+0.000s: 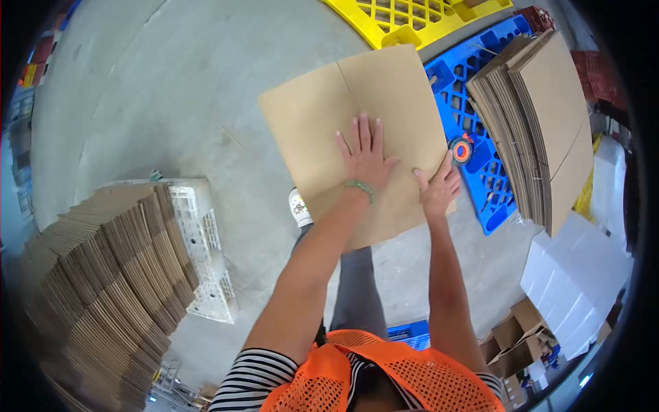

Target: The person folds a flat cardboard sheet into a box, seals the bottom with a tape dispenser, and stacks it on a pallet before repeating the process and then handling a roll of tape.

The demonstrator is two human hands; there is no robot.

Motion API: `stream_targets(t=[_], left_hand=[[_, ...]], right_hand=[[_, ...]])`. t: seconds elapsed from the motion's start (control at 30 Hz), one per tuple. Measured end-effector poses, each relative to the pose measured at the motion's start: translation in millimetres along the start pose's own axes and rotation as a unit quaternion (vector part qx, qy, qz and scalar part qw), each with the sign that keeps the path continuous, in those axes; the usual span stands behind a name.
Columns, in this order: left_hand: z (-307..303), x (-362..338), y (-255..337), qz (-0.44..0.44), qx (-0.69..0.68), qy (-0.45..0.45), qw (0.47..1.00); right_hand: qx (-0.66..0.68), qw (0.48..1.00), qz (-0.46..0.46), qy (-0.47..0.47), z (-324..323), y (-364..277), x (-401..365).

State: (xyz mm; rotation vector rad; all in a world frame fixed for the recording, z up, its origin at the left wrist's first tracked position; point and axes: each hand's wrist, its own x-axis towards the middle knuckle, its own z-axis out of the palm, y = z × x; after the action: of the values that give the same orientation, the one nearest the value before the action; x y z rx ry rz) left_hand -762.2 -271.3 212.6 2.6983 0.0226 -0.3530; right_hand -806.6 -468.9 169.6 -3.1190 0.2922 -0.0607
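Observation:
A flat, folded cardboard box [322,123] lies in front of me above the concrete floor, a crease running down its middle. My left hand [364,158] rests palm down on its centre, fingers spread, a green band on the wrist. At the box's right edge, my right hand [439,189] grips the board with the thumb on top and the fingers curled around it. Just past that hand, a round orange and blue tape roll [462,149] sits on the blue pallet [480,185].
A stack of flat cardboard [542,117] stands on the blue pallet at the right. Another large stack [103,275] sits on a white pallet [206,261] at the left. A yellow pallet [405,17] lies ahead. White boxes [576,281] are at the right. My shoe [299,207] shows under the box.

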Motion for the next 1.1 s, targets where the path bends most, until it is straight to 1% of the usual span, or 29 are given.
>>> stream_targets(t=[0.03, 0.1, 0.13, 0.17, 0.2, 0.23, 0.27, 0.3, 0.33, 0.37, 0.43, 0.47, 0.5, 0.53, 0.57, 0.63, 0.67, 0.73, 0.8, 0.87, 0.9, 0.93, 0.97, 1.0, 1.03, 1.07, 1.1], left_hand=[[5.6, 2.6, 0.3, -0.002, -0.002, -0.004, 1.0], [8.5, -7.0, -9.2, 0.039, 0.017, 0.03, 0.999], [7.2, -12.7, -13.2, 0.044, 0.021, 0.025, 0.999], [4.7, -15.4, -16.3, 0.069, 0.014, 0.037, 0.997], [2.7, -19.8, -19.2, 0.096, 0.005, 0.044, 0.994], [2.8, -26.8, -25.1, 0.109, 0.007, 0.03, 0.994], [2.8, -30.5, -30.6, 0.12, 0.008, 0.038, 0.992], [2.2, -28.2, -34.0, 0.131, 0.008, 0.051, 0.99], [3.9, -26.7, -35.6, 0.141, 0.007, 0.043, 0.989], [6.9, -26.4, -37.8, 0.129, 0.025, 0.014, 0.991], [12.1, -30.0, -44.6, 0.121, 0.043, -0.029, 0.991], [14.6, -28.4, -45.9, 0.122, 0.041, -0.019, 0.991], [15.7, -25.0, -44.2, 0.126, 0.04, -0.011, 0.991], [15.1, -28.2, -43.9, 0.131, 0.04, -0.026, 0.99], [14.0, -29.6, -43.5, 0.13, 0.051, -0.026, 0.99], [13.0, -25.8, -43.5, 0.134, 0.061, -0.021, 0.989], [13.1, -26.3, -46.3, 0.147, 0.041, -0.014, 0.988], [17.2, -21.0, -55.1, 0.159, 0.023, -0.007, 0.987], [22.9, -13.0, -65.5, 0.222, 0.027, 0.028, 0.974], [4.1, -2.1, -44.8, 0.214, 0.054, 0.022, 0.975], [-2.6, 2.0, -33.5, 0.213, 0.073, 0.025, 0.974], [-0.5, 9.9, -28.1, 0.22, 0.069, 0.027, 0.973], [1.4, 13.7, -24.4, 0.192, 0.087, 0.004, 0.977], [3.2, 13.6, -21.6, 0.164, 0.104, -0.024, 0.981], [2.9, 12.0, -22.5, 0.168, 0.113, -0.02, 0.979], [0.9, 8.3, -26.2, 0.17, 0.124, -0.018, 0.977], [0.1, 7.2, -27.9, 0.174, 0.129, -0.015, 0.976]], right_hand=[[0.015, 1.0, -0.008, 0.022, 2.9, 1.0, -1.2], [0.034, 0.999, -0.002, 0.0, 1.2, 1.4, -6.7], [0.053, 0.999, -0.006, -0.003, -3.0, 0.9, -2.6], [0.054, 0.999, 0.002, 0.001, -7.9, 1.6, 3.8], [0.09, 0.995, 0.01, -0.05, -14.0, 4.4, 4.0], [0.125, 0.986, 0.023, -0.104, -19.6, 7.9, -4.0], [0.125, 0.986, 0.038, -0.108, -21.9, 11.9, -9.4], [0.149, 0.979, 0.03, -0.135, -23.1, 13.4, -9.1], [0.171, 0.971, 0.022, -0.164, -24.6, 14.6, -11.1], [0.169, 0.971, 0.036, -0.167, -24.9, 15.6, -14.4], [0.176, 0.976, 0.01, -0.131, -27.8, 6.5, -17.8], [0.174, 0.975, 0.012, -0.136, -22.7, 3.3, -15.1], [0.138, 0.984, 0.013, -0.114, -17.7, 0.7, -12.2], [0.1, 0.99, 0.019, -0.1, -18.1, -3.0, -21.9], [0.1, 0.989, 0.028, -0.11, -20.4, -6.4, -30.6], [0.077, 0.996, -0.016, -0.052, -25.4, -18.0, -27.9], [0.077, 0.995, -0.01, -0.056, -25.9, -31.4, -36.6], [0.105, 0.974, -0.18, -0.092, -26.2, -59.4, -54.2], [0.102, 0.974, -0.17, -0.113, -29.8, -63.4, -53.4], [0.104, 0.972, -0.156, -0.144, -31.9, -67.4, -60.3], [0.121, 0.971, -0.156, -0.134, -33.5, -68.2, -63.6], [0.129, 0.973, -0.158, -0.112, -31.4, -64.0, -55.5], [0.118, 0.975, -0.153, -0.107, -33.7, -55.3, -50.4], [0.174, 0.959, -0.191, -0.112, -39.3, -45.5, -50.5], [0.228, 0.94, -0.226, -0.115, -38.2, -30.2, -44.2], [0.217, 0.944, -0.218, -0.114, -31.0, -4.5, -32.8], [0.238, 0.955, -0.144, -0.101, -23.7, 28.2, -22.3]])
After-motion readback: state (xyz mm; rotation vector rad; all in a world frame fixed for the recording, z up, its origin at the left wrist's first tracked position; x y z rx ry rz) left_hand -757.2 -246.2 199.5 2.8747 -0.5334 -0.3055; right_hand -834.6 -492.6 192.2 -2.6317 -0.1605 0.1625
